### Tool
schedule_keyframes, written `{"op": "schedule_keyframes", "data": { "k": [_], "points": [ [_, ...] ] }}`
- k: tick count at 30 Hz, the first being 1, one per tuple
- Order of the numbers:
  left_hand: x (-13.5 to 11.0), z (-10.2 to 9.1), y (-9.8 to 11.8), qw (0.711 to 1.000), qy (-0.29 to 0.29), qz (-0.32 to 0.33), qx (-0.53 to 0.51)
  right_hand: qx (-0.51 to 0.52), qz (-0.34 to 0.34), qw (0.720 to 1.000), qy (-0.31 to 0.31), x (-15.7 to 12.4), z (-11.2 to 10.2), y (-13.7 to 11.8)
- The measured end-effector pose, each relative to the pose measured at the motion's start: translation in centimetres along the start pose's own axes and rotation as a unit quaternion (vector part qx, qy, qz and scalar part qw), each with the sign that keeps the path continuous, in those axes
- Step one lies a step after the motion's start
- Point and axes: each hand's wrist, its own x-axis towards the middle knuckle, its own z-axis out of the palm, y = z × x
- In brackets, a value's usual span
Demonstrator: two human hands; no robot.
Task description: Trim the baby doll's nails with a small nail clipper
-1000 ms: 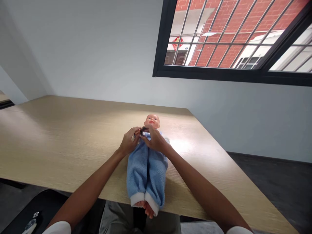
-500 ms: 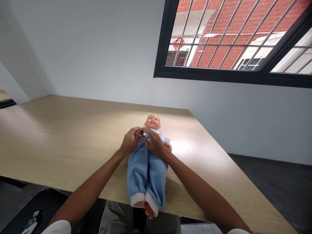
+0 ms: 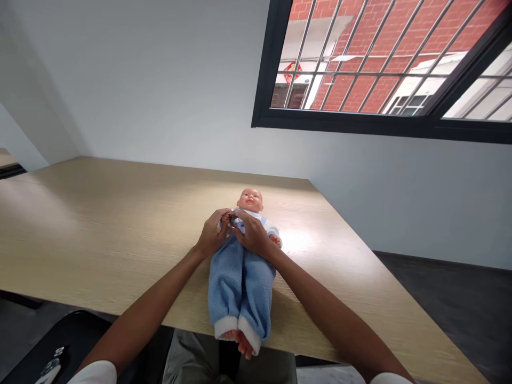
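A baby doll (image 3: pixel 242 277) in blue trousers and a white and blue top lies face up on the table, its bare feet reaching past the near edge. My left hand (image 3: pixel 212 233) is closed around one of the doll's small hands (image 3: pixel 225 217), on the left side of its chest. Over the chest, my right hand (image 3: pixel 255 233) pinches a small dark metallic-looking object (image 3: pixel 232 217) against that doll hand. Its kind is too small to make out. The doll's other hand (image 3: pixel 275 239) rests free beside my right wrist.
The light wooden table (image 3: pixel 120 229) extends far to the left and ends in a slanted edge on the right. A barred window (image 3: pixel 372 120) is in the wall behind. At lower left stands a black chair (image 3: pixel 80 330) with a wristwatch-like item (image 3: pixel 52 365) on it.
My fingers have shifted very slightly around the small dark object. The doll and both arms stay in place.
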Motion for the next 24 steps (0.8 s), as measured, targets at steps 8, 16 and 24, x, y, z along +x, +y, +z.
{"op": "schedule_keyframes", "data": {
  "k": [8,16,24],
  "points": [
    [0.02,-0.07,0.13,1.0,-0.002,0.005,-0.004,0.003,-0.012,1.0,-0.015,0.34,-0.33,-0.19],
    [-0.05,-0.06,0.08,1.0,-0.008,-0.002,-0.009,0.011,-0.007,1.0,-0.007,0.39,-0.22,-0.17],
    [0.13,-0.55,0.48,0.998,-0.035,-0.041,-0.014,0.027,0.052,0.998,0.006,0.01,-0.1,-0.28]
  ]
}}
